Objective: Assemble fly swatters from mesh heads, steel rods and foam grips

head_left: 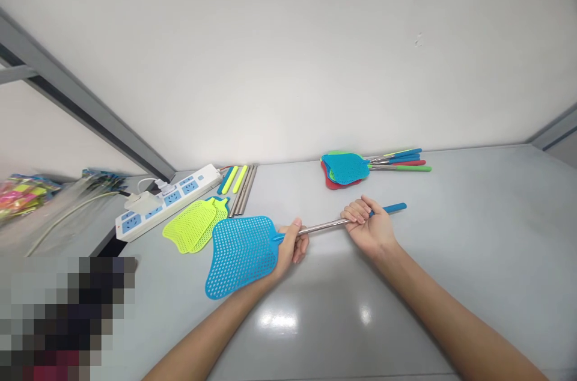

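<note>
A blue fly swatter (pixel 246 255) is held above the grey table, its perforated head to the left and its blue grip to the right. My left hand (pixel 291 247) is closed around the neck, where the head meets the metal rod. My right hand (pixel 367 225) wraps the rod and the near part of the blue grip, whose end sticks out past the fist. Behind the swatter head lie yellow-green swatter heads (pixel 187 228), partly overlapping, with a blue one showing beneath. Beyond them are loose metal rods (pixel 246 188) and yellow-green grips (pixel 235 179) beside a blue grip.
Several whole swatters (pixel 347 168) in blue, green and red lie stacked by the back wall. A white power strip (pixel 180 195) with plugs and cables stands at the left. Plastic-bagged items (pixel 27 192) lie at the far left. The grey table (pixel 473 237) extends rightward.
</note>
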The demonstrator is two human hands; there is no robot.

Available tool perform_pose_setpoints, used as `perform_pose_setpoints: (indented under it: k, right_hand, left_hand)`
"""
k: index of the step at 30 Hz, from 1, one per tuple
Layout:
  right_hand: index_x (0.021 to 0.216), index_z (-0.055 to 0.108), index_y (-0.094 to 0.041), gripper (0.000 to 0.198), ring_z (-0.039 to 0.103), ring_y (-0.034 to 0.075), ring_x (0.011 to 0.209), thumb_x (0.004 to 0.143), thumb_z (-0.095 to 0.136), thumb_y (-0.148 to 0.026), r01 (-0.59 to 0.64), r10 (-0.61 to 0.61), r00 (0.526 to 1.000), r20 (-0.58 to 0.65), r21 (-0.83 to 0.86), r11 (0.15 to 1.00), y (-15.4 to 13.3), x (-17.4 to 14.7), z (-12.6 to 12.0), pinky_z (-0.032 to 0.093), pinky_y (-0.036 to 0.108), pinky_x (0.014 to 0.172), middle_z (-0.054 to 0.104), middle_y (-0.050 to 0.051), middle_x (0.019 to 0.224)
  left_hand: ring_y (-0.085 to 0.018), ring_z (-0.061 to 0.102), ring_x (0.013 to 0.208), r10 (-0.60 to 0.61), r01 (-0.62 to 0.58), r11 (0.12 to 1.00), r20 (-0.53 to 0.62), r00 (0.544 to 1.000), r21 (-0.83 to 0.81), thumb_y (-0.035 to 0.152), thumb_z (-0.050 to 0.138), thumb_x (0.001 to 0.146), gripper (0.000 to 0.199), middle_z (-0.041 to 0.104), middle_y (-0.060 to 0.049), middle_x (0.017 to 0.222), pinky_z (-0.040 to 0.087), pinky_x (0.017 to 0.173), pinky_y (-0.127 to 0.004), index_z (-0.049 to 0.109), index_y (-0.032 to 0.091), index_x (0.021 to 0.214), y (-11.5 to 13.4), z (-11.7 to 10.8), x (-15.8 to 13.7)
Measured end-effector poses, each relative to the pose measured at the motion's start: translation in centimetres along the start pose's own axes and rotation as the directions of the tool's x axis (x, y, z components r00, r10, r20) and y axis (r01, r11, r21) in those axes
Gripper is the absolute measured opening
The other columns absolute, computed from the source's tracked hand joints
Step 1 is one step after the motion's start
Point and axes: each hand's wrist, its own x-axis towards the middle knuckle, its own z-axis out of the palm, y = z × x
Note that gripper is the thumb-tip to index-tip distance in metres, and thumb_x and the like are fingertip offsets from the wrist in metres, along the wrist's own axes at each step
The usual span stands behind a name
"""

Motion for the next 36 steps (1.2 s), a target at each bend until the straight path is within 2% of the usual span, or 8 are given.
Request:
perform_pose_setpoints:
  k: [4, 16, 25, 36]
  right_hand:
    - [0.054, 0.014, -0.019, 0.033, 0.023, 0.007, 0.036, 0.074, 0.039, -0.014, -0.005, 0.006, 1.0, -0.024, 0.014, 1.0, 0.11, -0.03, -0.16, 0.029, 0.02, 0.038, 0.018, -0.008, 0.043]
    - [0.053, 0.015, -0.019, 0.033, 0.026, 0.006, 0.035, 0.075, 0.039, -0.014, -0.011, 0.012, 1.0, 0.016, -0.048, 0.999, 0.03, 0.31, -0.32, 0.031, 0.02, 0.038, 0.02, -0.008, 0.043]
    - [0.054, 0.014, -0.019, 0.032, 0.023, 0.007, 0.036, 0.074, 0.039, -0.013, -0.014, 0.014, 0.999, -0.039, -0.009, 1.0, -0.05, 0.34, -0.15, 0.03, 0.02, 0.038, 0.018, -0.008, 0.043]
    - [0.054, 0.015, -0.019, 0.031, 0.024, 0.007, 0.036, 0.074, 0.038, -0.013, -0.017, 0.016, 0.999, -0.045, -0.022, 1.0, -0.01, 0.33, -0.2, 0.03, 0.02, 0.038, 0.018, -0.008, 0.043]
  left_hand:
    - [-0.006, 0.025, 0.023, 0.019, -0.019, 1.0, 0.022, 1.0, -0.022, 0.056, 0.032, 0.072, 0.053, 0.024, 0.006, 0.022, 0.022, 0.032, -0.02, 0.039, 0.018, 0.036, -0.17, -0.04, 0.06]
    - [-0.006, 0.025, 0.023, 0.039, -0.039, 0.999, 0.013, 0.999, -0.024, 0.054, 0.032, 0.073, 0.052, 0.025, 0.006, 0.022, 0.023, 0.032, -0.02, 0.038, 0.018, 0.036, -0.44, 0.06, 0.09]
    - [-0.006, 0.025, 0.023, 0.029, -0.029, 1.0, 0.014, 0.999, 0.001, 0.053, 0.031, 0.074, 0.053, 0.024, 0.006, 0.022, 0.022, 0.032, -0.02, 0.039, 0.018, 0.036, -0.28, 0.02, 0.01]
    - [-0.006, 0.026, 0.024, 0.038, -0.038, 0.999, 0.015, 0.999, -0.021, 0.052, 0.031, 0.075, 0.053, 0.026, 0.006, 0.023, 0.023, 0.033, -0.02, 0.041, 0.017, 0.037, -0.21, -0.08, -0.07]
